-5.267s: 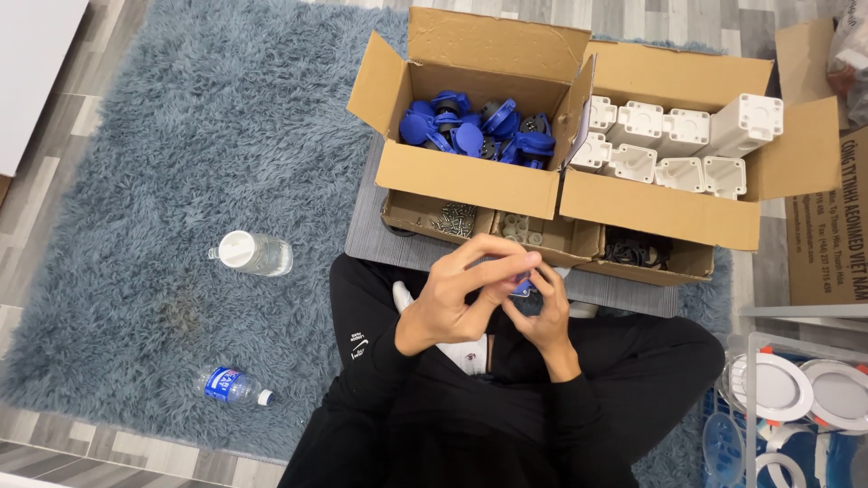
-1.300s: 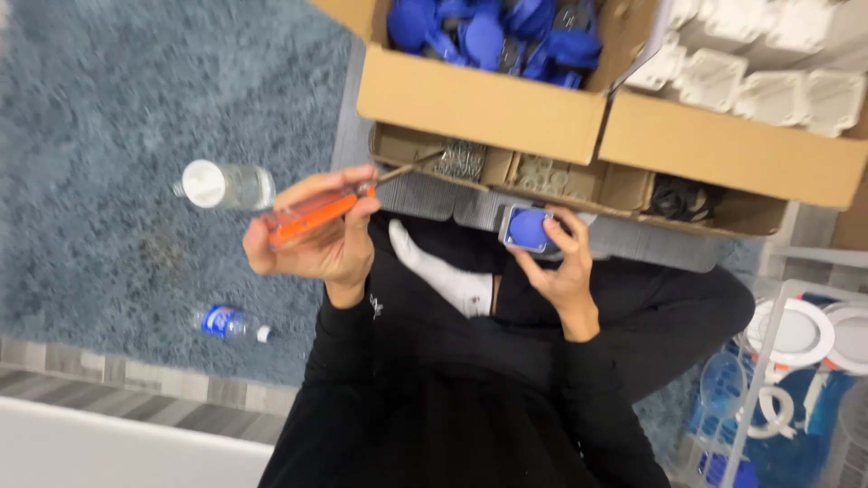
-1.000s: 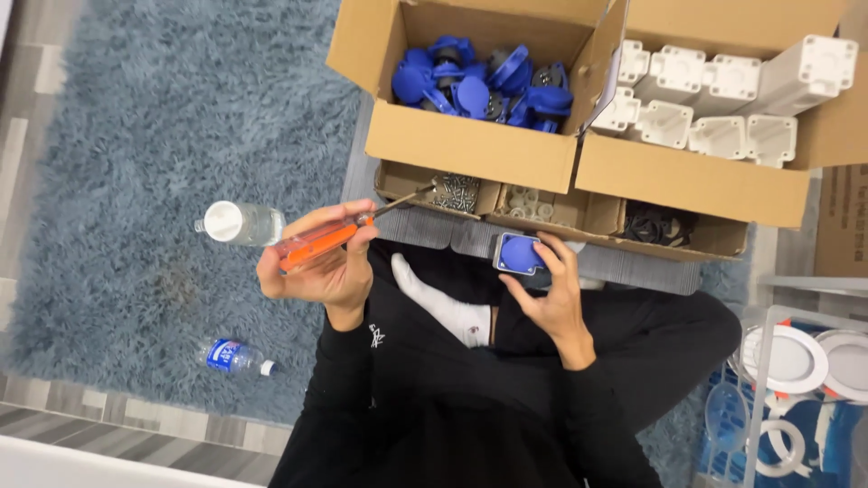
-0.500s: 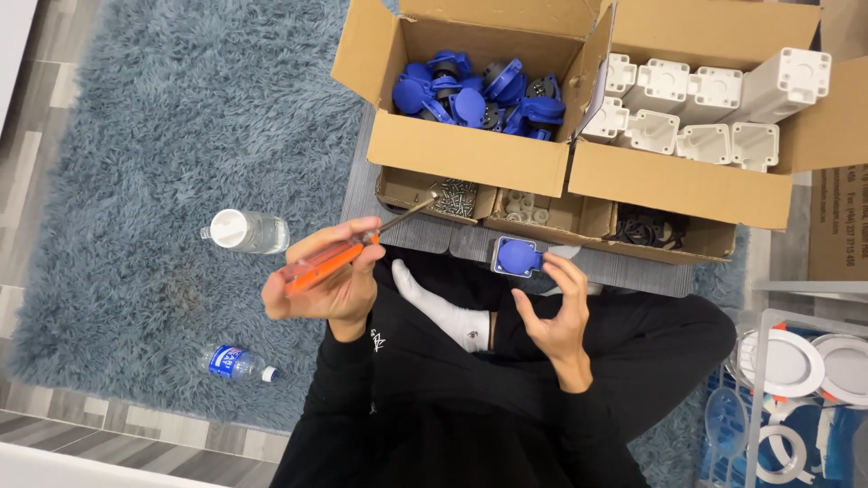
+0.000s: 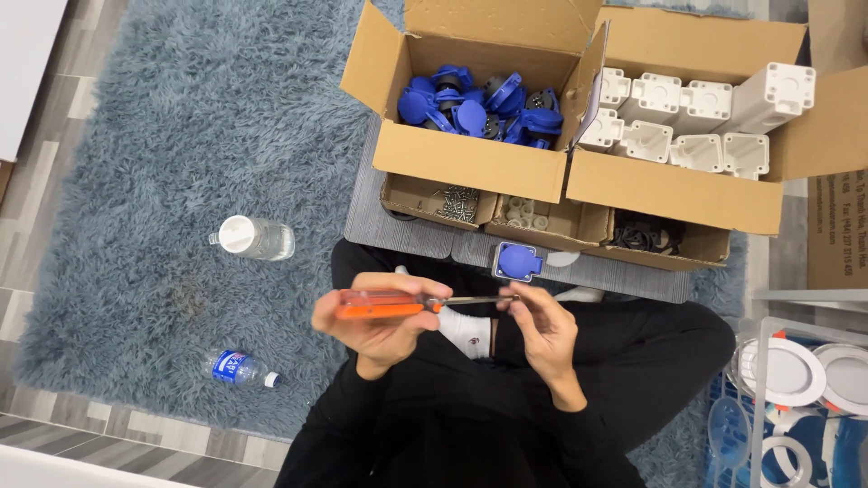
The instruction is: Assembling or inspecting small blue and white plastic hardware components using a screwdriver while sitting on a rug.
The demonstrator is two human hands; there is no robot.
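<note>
Two hands meet at the frame's centre: the left hand point(image 5: 380, 321) grips an orange-handled screwdriver point(image 5: 389, 305) lying level, while the right hand point(image 5: 542, 325) pinches its thin metal tip.

Blue shag rug point(image 5: 163, 136) w/ two bottles point(image 5: 251, 239), boxes point(image 5: 470, 163).

Screwdriver point(image 5: 411, 304): translucent orange handle, thin metal shaft, held level above the lap, tip pointing right. Blue-lidded socket point(image 5: 517, 262): square grey body, round blue lid shut, lying face-up on grey mat before the cardboard trays.
</note>
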